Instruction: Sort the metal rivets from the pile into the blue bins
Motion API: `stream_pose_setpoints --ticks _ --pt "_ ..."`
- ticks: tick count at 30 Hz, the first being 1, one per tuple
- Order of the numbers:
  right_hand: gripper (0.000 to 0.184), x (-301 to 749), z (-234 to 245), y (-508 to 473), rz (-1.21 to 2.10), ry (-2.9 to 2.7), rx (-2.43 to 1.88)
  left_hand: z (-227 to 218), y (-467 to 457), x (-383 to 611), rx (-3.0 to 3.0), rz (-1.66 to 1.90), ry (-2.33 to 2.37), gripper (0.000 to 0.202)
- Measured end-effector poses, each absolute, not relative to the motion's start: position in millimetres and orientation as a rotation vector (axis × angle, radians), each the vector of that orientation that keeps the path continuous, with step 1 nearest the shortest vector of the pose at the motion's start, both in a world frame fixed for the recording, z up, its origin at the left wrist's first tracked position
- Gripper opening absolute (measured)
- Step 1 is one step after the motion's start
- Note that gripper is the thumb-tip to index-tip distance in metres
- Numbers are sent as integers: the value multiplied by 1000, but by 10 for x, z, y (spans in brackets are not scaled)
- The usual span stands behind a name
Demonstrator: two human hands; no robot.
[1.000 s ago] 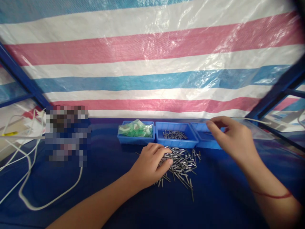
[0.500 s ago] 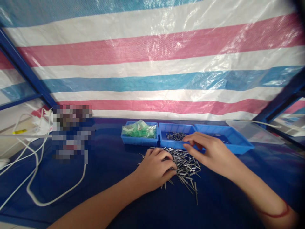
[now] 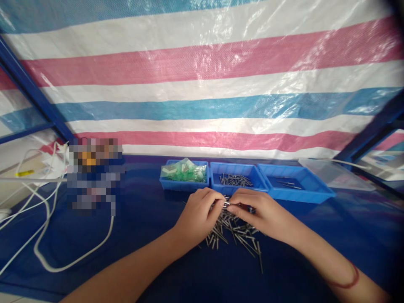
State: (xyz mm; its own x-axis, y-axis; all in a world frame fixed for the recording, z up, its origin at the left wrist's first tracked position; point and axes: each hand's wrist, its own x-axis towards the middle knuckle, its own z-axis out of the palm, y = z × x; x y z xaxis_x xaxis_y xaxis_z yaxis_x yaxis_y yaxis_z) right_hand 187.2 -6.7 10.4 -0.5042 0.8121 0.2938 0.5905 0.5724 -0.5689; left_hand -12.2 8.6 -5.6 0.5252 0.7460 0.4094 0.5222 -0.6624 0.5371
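A heap of small metal pins (image 3: 233, 233) lies on the blue cloth in front of me. My left hand (image 3: 197, 216) rests on the heap's left side with its fingers curled round some pins. My right hand (image 3: 260, 212) has its fingertips pinched against the left hand's fingertips on a pin at the top of the heap. Just behind the heap stand three blue trays: the left tray (image 3: 183, 185) holds green plastic parts, the middle tray (image 3: 217, 185) several pins, the right tray (image 3: 309, 191) a few pins.
A white cable (image 3: 63, 263) loops over the cloth at the left, near a blurred-out patch. A clear plastic lid (image 3: 337, 174) lies to the right of the trays. A striped tarpaulin (image 3: 202, 84) hangs behind the table on a blue frame.
My right hand came from the right tray down and left onto the pin heap, where it meets my left hand. My left hand stayed on the heap and curled its fingers.
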Motion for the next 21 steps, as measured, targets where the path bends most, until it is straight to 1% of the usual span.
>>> stream_pose_setpoints --ticks 4,9,14,21 --pt "21 1856 90 -64 598 -2015 -1139 -63 74 -114 2381 913 1041 12" --pt "20 1795 68 -94 799 -1709 -1109 -42 20 -102 2381 894 969 10" --pt "19 1735 76 -125 904 -1677 -1063 -29 9 -96 2413 871 953 10" --pt "19 1729 68 -124 895 -1668 -1110 -58 43 -84 2415 840 957 16"
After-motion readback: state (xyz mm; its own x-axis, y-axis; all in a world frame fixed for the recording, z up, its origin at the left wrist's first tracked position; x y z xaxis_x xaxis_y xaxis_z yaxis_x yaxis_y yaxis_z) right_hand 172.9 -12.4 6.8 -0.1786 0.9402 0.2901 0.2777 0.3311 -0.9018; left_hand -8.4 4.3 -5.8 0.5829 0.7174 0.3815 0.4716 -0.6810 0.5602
